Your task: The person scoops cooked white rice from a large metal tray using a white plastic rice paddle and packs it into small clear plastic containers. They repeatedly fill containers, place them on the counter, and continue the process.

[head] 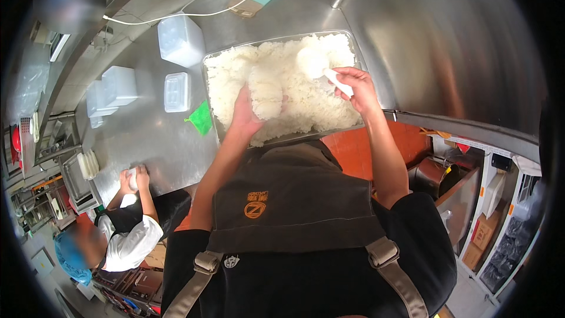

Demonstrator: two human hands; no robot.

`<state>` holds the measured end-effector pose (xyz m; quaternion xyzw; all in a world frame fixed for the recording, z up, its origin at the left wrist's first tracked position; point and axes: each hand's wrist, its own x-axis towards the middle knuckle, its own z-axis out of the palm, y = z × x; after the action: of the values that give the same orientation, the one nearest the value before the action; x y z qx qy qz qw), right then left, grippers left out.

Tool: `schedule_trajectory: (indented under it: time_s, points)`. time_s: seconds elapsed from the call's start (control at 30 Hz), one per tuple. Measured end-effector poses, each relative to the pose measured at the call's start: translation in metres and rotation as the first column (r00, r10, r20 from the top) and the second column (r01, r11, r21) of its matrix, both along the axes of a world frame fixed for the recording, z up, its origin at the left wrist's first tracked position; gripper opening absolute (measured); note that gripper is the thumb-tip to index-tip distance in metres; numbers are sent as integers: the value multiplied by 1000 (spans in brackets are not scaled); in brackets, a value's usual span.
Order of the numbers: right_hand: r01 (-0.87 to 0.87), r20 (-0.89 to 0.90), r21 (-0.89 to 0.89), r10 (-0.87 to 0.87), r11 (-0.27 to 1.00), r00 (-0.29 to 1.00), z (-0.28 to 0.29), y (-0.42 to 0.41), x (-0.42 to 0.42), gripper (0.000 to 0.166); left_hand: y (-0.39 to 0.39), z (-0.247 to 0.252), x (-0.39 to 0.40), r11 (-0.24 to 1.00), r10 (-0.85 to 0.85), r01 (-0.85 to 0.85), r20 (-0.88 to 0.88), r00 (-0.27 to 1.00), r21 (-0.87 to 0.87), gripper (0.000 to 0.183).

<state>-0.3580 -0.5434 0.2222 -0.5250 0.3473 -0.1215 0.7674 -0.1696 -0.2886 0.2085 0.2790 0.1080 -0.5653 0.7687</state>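
Observation:
A large rectangular tray [289,36] filled with cooked white rice [304,108] lies before me on a stainless steel counter. My left hand [245,114] holds a small clear container [264,117] over the rice, its fingers around the sides. White rice is heaped in it, and its rim is hard to make out. My right hand [361,89] grips the white handle of a rice paddle [338,82] at the tray's right side. Rice covers the paddle's head, which rests at the surface of the rice toward the far right corner.
Stacked clear plastic containers [180,40] and a lidded-looking box [177,92] stand left of the tray. Beside it lies a green cloth [201,118]. More containers [118,85] stand farther left. A co-worker [128,229] in a blue hair cover handles something white. A white cable [207,15] crosses the back.

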Motion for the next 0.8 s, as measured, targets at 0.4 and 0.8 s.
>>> schedule_trajectory:
  time_s: [0.4,0.8]
  points:
    - [-244,-218,-913,116,327,969,76,122,12,38,-5,25,-2,987,-158,109,867,473,121,36]
    - [-182,-164,-983,370,14,915,71,133,52,37,16,-2,13,985,-20,30,58,998,-168,49]
